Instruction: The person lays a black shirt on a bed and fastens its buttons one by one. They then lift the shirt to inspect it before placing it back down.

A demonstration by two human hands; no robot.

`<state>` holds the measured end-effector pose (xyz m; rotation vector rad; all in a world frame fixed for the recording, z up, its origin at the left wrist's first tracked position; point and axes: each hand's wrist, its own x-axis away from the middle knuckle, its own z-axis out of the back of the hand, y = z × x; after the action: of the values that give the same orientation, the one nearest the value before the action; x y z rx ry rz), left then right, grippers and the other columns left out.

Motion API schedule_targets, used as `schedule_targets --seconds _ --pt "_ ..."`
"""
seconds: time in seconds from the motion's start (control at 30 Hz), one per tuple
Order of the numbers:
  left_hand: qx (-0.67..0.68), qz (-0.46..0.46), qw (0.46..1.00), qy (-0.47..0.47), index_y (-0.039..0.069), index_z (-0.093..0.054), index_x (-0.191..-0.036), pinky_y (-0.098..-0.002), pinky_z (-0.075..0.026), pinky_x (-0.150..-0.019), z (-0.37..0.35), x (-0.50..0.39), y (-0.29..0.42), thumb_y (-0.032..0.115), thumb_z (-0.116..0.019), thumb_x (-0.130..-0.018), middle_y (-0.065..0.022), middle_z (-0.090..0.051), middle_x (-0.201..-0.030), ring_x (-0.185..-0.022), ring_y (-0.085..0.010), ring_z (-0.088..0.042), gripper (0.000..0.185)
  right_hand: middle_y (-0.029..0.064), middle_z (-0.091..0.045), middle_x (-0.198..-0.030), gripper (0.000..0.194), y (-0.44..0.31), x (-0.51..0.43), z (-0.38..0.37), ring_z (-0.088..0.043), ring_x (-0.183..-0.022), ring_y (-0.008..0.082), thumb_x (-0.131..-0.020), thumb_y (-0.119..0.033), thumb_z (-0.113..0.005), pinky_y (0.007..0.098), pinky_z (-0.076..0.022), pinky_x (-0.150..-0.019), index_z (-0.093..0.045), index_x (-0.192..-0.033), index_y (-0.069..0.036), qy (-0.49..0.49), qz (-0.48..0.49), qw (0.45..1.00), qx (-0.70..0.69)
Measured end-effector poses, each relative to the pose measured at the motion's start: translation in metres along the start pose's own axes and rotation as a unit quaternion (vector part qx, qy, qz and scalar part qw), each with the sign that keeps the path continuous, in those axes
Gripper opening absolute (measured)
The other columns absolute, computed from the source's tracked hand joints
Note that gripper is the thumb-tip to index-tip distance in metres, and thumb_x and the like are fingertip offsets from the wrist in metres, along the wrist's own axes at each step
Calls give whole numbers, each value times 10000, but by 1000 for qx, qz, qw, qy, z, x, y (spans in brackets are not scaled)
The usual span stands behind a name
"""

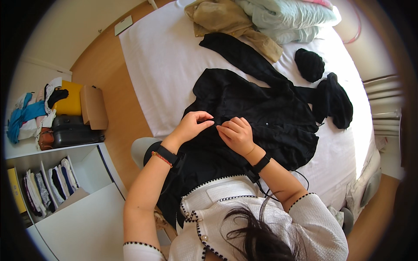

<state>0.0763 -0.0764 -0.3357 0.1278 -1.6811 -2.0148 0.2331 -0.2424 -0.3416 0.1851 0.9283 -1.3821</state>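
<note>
A black button-front garment (241, 98) lies spread on the white bed sheet (153, 65), one sleeve stretched towards the far side. At its near left part, my left hand (192, 125) pinches the black fabric between thumb and forefinger. Close beside it on the right, my right hand (237, 135) has its fingers curled on the same fabric. The fingertips of both hands nearly meet, and what lies between them is too small to make out. A small pale button (267, 124) shows on the garment, right of my right hand.
A tan garment (225, 16) and a folded pale green quilt (290, 16) lie at the bed's far side. Black bunched cloths (309, 65) are at the right. On the left stand an open cabinet (88, 163), a black case (72, 130) and a yellow case (68, 98).
</note>
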Motion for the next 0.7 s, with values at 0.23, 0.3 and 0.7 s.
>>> schedule_targets --seconds 0.23,0.3,0.7 --pt "-38 -13 999 -18 -12 -729 -1096 -295 -548 -866 -1 2 1 116 -747 -937 -51 -750 -1013 -936 -136 -681 205 -7 -688 -900 131 1 2 5 -622 -792 171 -790 -95 -815 321 -455 -673 -754 -906 -92 -11 12 1000 13" --pt "-39 -23 999 -22 -11 -735 -1093 -298 -548 -866 -2 2 4 112 -742 -934 -55 -750 -1021 -937 -139 -681 201 -6 -687 -905 138 2 2 5 -623 -800 171 -790 -96 -813 321 -456 -674 -756 -915 -90 -18 16 1000 14" --pt "-47 -16 998 -33 -19 -754 -1066 -298 -556 -847 -1 6 13 118 -781 -907 -71 -767 -979 -903 -142 -695 211 -3 -680 -913 131 4 2 2 -625 -814 172 -782 -91 -804 319 -465 -677 -744 -898 -87 -27 25 999 6"
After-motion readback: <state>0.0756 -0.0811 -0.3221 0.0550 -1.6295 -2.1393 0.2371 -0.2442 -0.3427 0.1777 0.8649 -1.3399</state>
